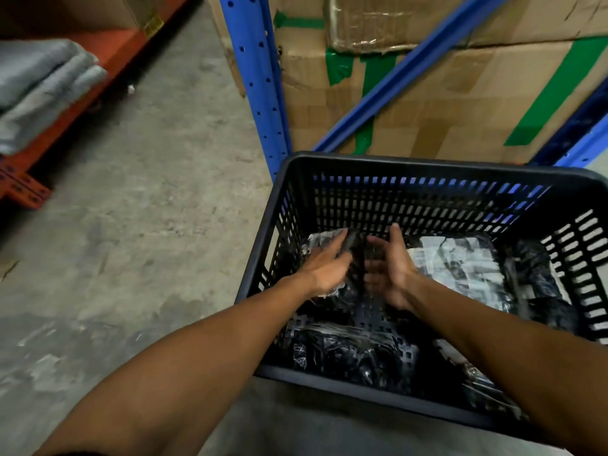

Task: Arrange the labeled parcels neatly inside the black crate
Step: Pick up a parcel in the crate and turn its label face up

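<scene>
**Black crate with parcels, two hands inside, warehouse aisle**

Black crate (332, 376): slotted plastic, standing on the concrete floor (138, 199) at the right of the scene, its far rim close to the blue rack upright (255, 77).

Contents: several parcels in black wrap, some bearing white labels.
- Labeled parcel, far right (457, 264): lies flat against the far wall, label side up.
- Dark parcel, right wall (539, 284): lies beside the labeled one, along the right side.
- Near parcel (345, 353): glossy black wrap, lies against the near wall.
- Far left parcel (320, 240): white label partly visible under the left hand.
- Middle parcel (357, 258): dark, blurred, set between the two hands.

Left hand (325, 268): palm down, fingers stretched out and spread, resting over the far left parcel and touching the middle parcel at its left side. No closed grip can be seen.

Right hand (391, 274): open, palm turned left, fingers extended upward, pressed to the right side of the middle parcel. Whether the parcel is lifted or only steadied cannot be told through the blur.

Surroundings: cardboard boxes (460, 103) with green tape behind the blue rack; an orange rack (65, 103) at far left carrying folded grey material (39, 80).
</scene>
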A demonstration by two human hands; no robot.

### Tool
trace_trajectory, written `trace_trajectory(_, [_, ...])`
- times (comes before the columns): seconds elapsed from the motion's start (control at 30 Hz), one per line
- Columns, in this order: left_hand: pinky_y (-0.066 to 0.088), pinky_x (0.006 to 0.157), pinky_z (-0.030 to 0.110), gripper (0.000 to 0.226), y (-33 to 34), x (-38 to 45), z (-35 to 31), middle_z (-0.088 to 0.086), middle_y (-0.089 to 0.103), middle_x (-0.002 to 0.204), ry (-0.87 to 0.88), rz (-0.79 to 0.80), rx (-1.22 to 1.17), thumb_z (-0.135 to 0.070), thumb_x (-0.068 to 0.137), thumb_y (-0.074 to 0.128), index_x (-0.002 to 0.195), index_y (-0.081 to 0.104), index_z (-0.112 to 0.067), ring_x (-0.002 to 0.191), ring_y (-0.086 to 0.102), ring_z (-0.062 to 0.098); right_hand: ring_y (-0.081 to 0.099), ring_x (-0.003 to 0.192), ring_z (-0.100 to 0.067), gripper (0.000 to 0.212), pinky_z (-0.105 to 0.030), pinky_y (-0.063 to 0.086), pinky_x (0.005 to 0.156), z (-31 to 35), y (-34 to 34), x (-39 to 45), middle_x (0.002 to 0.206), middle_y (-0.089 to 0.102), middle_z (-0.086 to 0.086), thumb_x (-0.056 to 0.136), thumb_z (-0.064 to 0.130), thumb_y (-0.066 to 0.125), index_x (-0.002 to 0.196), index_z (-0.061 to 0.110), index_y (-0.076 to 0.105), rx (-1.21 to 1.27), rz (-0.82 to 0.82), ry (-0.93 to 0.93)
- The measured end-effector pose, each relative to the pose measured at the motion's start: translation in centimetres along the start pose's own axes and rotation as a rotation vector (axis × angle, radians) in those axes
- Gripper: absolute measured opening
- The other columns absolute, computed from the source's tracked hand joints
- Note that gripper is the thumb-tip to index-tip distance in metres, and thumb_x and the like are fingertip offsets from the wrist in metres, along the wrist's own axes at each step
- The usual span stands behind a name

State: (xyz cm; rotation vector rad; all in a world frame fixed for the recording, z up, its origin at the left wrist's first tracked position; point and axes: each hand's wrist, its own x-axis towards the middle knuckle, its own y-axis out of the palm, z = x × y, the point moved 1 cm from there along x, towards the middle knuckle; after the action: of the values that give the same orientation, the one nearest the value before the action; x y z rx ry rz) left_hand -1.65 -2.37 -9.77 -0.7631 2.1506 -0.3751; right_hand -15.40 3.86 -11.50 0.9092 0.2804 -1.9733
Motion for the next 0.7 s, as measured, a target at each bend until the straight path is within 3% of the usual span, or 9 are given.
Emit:
trace_trajectory(0.13, [0.027,0.124,0.040,0.070,-1.0,-0.8,-1.2,-0.002,0.019,0.173,0.042,-0.113,-0.329,-0.058,0.102,0.040,0.162,0.006,-0.046,0.157,0.025,0.025,0.067,0.090,-0.035,0.070,-0.045,0.048,0.088,1.7,0.2,-1.4,0.122,0.062,-0.019,0.094,0.070,0.019,0.151,0.032,0.032,0.111,0.081,-0.053])
trace_trajectory(0.23, [0.050,0.102,0.032,0.081,-1.5,-1.3,-1.8,0.003,0.038,0.165,0.131,-0.123,-0.465,-0.031,0.102,0.058,0.162,0.006,-0.046,0.135,0.051,0.020,0.069,0.090,-0.031,0.067,-0.048,0.046,0.100,2.7,0.1,-2.5,0.122,0.066,-0.021,0.097,0.064,0.019,0.154,0.029,0.026,0.154,0.108,-0.087])
trace_trajectory(0.3, [0.055,0.094,0.029,0.081,-2.3,-1.7,-2.6,0.003,0.046,0.159,0.198,-0.120,-0.539,-0.017,0.102,0.058,0.161,0.011,-0.047,0.124,0.058,0.017,0.068,0.089,-0.027,0.065,-0.050,0.039,0.109,3.7,-0.6,-2.6,0.114,0.072,-0.018,0.097,0.062,0.018,0.153,0.031,0.024,0.158,0.116,-0.130])
trace_trajectory(0.37, [0.058,0.092,0.030,0.078,-3.4,-2.2,-3.8,-0.002,0.058,0.145,0.249,-0.125,-0.597,-0.013,0.102,0.057,0.159,0.019,-0.050,0.117,0.065,0.013,0.063,0.095,-0.025,0.059,-0.045,0.039,0.105,4.7,-1.2,-2.8,0.111,0.076,-0.011,0.097,0.059,0.022,0.148,0.033,0.033,0.102,0.115,-0.200])
trace_trajectory(0.47, [0.060,0.082,0.023,0.072,-5.5,-3.0,-5.2,-0.013,0.068,0.121,0.309,-0.152,-0.676,-0.012,0.101,0.057,0.156,0.031,-0.050,0.107,0.071,0.009,0.060,0.100,-0.014,0.035,-0.037,0.042,0.090,5.5,-1.1,-3.7,0.111,0.071,0.007,0.096,0.057,0.038,0.121,0.044,0.060,-0.089,0.083,-0.295])
trace_trajectory(0.5, [0.060,0.085,0.026,0.071,-6.0,-3.3,-5.5,-0.010,0.068,0.123,0.326,-0.157,-0.711,-0.012,0.100,0.056,0.155,0.033,-0.050,0.111,0.071,0.012,0.059,0.110,-0.013,0.035,-0.039,0.044,0.097,5.5,-1.0,-4.1,0.122,0.066,0.010,0.096,0.057,0.040,0.123,0.047,0.059,-0.145,0.106,-0.330])
trace_trajectory(0.57, [0.059,0.094,0.035,0.069,-6.7,-4.0,-5.9,-0.005,0.066,0.134,0.354,-0.148,-0.771,-0.014,0.100,0.054,0.154,0.034,-0.052,0.119,0.070,0.019,0.054,0.128,-0.020,0.051,-0.047,0.041,0.110,5.3,-0.8,-4.1,0.144,0.052,0.008,0.097,0.053,0.045,0.147,0.044,0.039,-0.147,0.182,-0.372])
trace_trajectory(0.63, [0.060,0.095,0.039,0.068,-7.0,-4.4,-5.8,-0.008,0.066,0.134,0.369,-0.124,-0.801,-0.016,0.099,0.052,0.153,0.034,-0.054,0.116,0.072,0.021,0.059,0.123,-0.023,0.063,-0.048,0.046,0.107,5.4,-0.7,-4.6,0.143,0.051,0.006,0.095,0.047,0.054,0.151,0.046,0.025,-0.070,0.218,-0.361])
trace_trajectory(0.7, [0.061,0.090,0.036,0.069,-7.2,-4.5,-5.6,-0.013,0.066,0.130,0.372,-0.109,-0.802,-0.017,0.100,0.050,0.153,0.031,-0.056,0.110,0.075,0.017,0.064,0.114,-0.019,0.068,-0.042,0.052,0.099,5.8,-0.6,-5.1,0.137,0.054,0.006,0.093,0.044,0.061,0.151,0.044,0.027,-0.086,0.190,-0.399])
